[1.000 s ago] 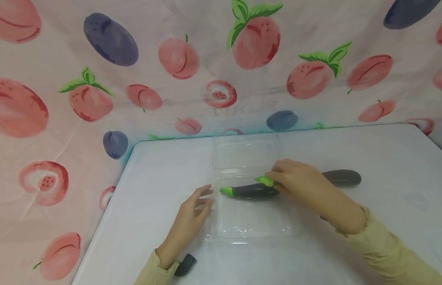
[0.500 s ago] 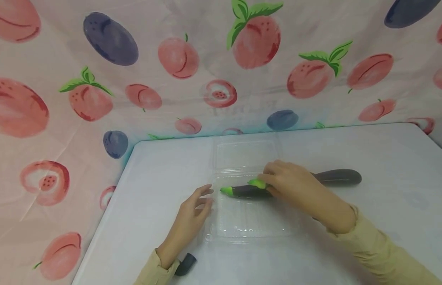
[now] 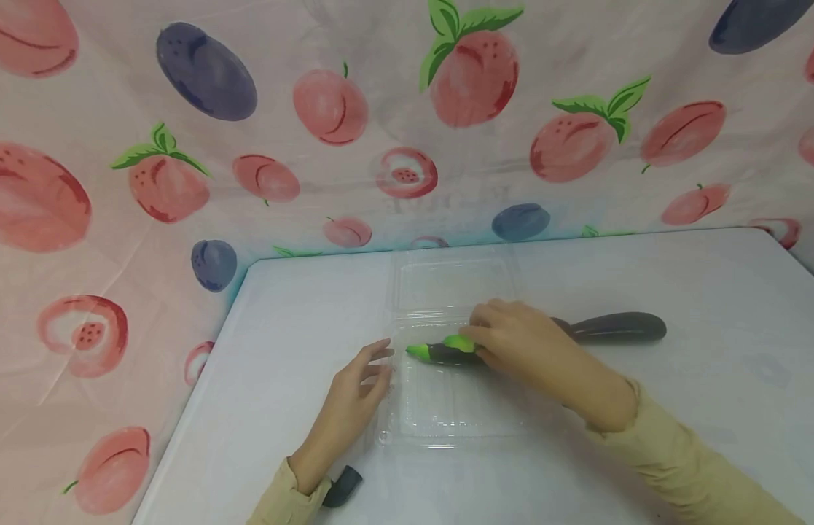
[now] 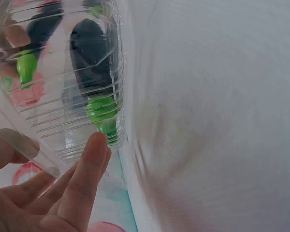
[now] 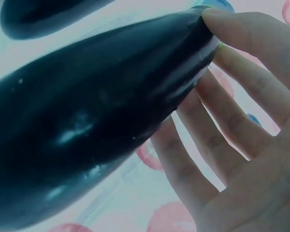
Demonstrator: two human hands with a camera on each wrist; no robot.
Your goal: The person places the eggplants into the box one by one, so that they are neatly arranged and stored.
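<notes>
Nearest the viewer, two beige sleeves [image 3: 691, 459] come in from the bottom edge, with a small dark object [image 3: 343, 487] beside the left cuff. The person's left hand [image 3: 350, 397] holds nothing; its fingers are loosely bent at the left side of a clear plastic container [image 3: 439, 408], and whether they touch it cannot be told. The right hand [image 3: 511, 335] reaches across from the right and grips an eggplant [image 5: 96, 111] near its bright green cap, the fingers closed only as far as its narrow end. The head view hides most of this eggplant behind the hand; the right wrist view shows its broad, glossy dark body, with the thumb on one side and the fingers on the other. The left wrist view, turned sideways, looks through the ribbed container wall and shows a gap between the gripped eggplant and a second eggplant [image 3: 439, 354], the latter nearer the table. In the container, this second eggplant lies crosswise, its green cap pointing left; the gripped one is over the base, its cap just beyond. To the right of the container, a dark, club-shaped object [image 3: 619, 327] rests on the white table [image 3: 302, 292]. Farther off, the container's lid [image 3: 452, 286] lies folded back. Behind the table hangs a pale pink cloth [image 3: 393, 44] printed with peaches and dark plums.
</notes>
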